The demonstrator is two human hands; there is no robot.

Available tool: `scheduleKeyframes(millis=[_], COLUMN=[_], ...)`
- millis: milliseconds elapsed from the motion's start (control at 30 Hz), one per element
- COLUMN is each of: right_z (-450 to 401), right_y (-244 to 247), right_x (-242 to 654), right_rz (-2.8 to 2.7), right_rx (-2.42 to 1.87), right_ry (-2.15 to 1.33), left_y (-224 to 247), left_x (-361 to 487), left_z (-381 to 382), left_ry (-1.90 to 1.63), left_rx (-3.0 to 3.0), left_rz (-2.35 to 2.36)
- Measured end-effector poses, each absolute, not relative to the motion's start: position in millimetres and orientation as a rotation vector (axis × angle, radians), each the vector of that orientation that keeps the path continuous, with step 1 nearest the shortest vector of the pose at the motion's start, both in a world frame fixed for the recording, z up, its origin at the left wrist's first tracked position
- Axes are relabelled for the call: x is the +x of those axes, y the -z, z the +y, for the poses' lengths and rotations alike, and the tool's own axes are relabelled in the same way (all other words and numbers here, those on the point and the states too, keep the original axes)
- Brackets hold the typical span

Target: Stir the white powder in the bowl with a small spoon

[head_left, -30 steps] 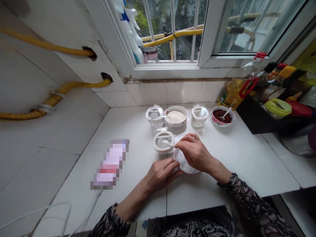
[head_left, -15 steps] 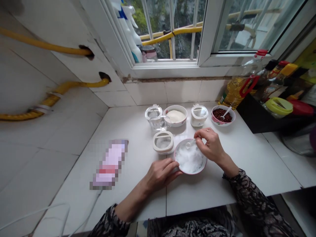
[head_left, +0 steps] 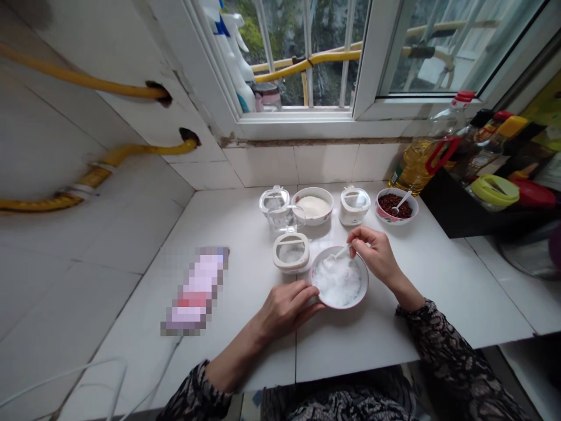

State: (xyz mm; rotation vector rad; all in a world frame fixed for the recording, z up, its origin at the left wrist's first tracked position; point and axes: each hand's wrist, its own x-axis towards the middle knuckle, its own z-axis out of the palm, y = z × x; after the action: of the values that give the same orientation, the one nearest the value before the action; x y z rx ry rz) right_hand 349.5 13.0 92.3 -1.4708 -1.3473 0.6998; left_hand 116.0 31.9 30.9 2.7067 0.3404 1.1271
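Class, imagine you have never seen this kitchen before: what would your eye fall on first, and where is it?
First, the bowl of white grains on the near middle of the counter, where the left grip touches its side and the right grip holds a white spoon. Next, the yellow pipes on the left wall; then, at the right rear, the oil bottle with its red handle.

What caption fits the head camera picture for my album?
Left hand holds a bowl of white stuff, right hand a little spoon.
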Motion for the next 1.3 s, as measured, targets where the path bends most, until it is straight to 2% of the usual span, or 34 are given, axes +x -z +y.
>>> scheduleKeyframes(millis=[233,467,600,733,800,900,1067,1300], right_z=[20,17,8,7,7,6,4,10], right_y=[-90,-91,-88,-83,-84,-92,-102,-95], right_x=[358,345,321,309,311,319,345,360], right_rz=[-1.044,-1.017,-1.283,-1.899,-2.055,-1.969,-1.583,-1.729], right_rx=[-1.365,-1.222,-1.162,-1.083,-1.016,-1.043,-1.297,-1.442], right_ry=[-0.945,-0.979,-0.787,-0.194,-0.008,-0.001,-0.229,-0.144], left_y=[-31,-29,-29,-29,-29,-29,-31,-31], left_x=[116,115,115,115,116,116,116,115], left_z=[33,32,32,32,32,32,33,32], left_ry=[-1.133,-1.132,-1.133,-1.134,-1.137,-1.137,-1.140,-1.115], left_rx=[2.718,2.703,2.706,2.721,2.723,2.727,2.718,2.713], left_rz=[0.340,0.341,0.348,0.355,0.353,0.353,0.335,0.345])
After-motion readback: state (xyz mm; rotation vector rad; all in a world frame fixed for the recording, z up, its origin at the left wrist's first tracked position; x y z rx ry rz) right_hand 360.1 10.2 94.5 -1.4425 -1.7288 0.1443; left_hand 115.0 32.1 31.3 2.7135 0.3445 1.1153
